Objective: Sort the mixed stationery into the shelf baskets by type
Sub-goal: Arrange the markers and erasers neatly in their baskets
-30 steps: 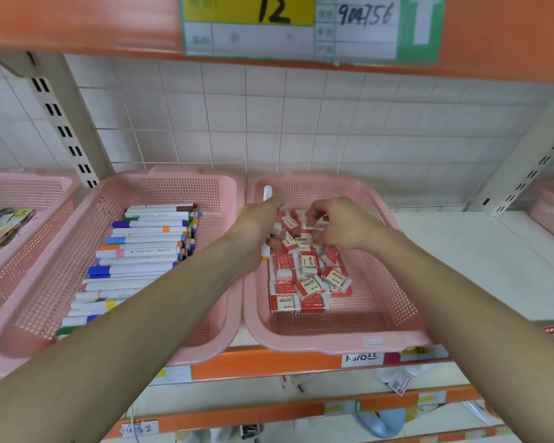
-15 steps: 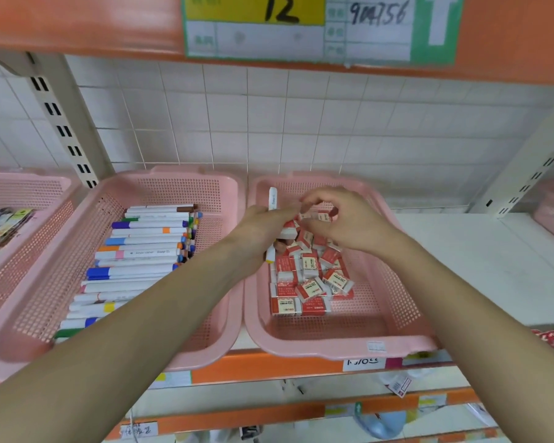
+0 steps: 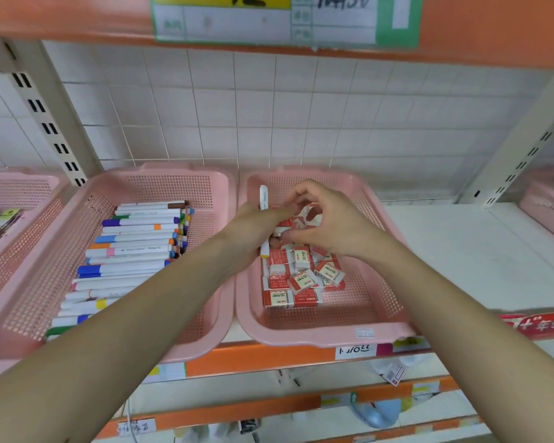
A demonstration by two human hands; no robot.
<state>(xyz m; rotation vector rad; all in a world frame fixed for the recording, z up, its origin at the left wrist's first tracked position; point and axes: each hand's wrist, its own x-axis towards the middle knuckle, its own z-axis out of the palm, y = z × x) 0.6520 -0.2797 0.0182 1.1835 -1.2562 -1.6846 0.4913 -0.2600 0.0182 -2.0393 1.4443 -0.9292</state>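
The left hand [image 3: 253,227] is clenched round a white marker [image 3: 263,199]. It holds the marker nearly upright just inside the left wall of the eraser basket [image 3: 317,334], with the top poking above the fist and a yellowish end showing below it. The right hand [image 3: 328,223] hovers over the back of the eraser pile [image 3: 301,276] with its fingers curled and its index tip close to the left hand's fingers; I cannot tell whether it grasps an eraser. The erasers crowd the basket's left and middle, leaving bare mesh along the near and right walls. The marker basket [image 3: 160,353] sits rim to rim on the left. Its markers [image 3: 131,251] lie crosswise in a row, with free floor at the far end and beside the right wall. Bare white shelf [image 3: 461,251] opens to the right.
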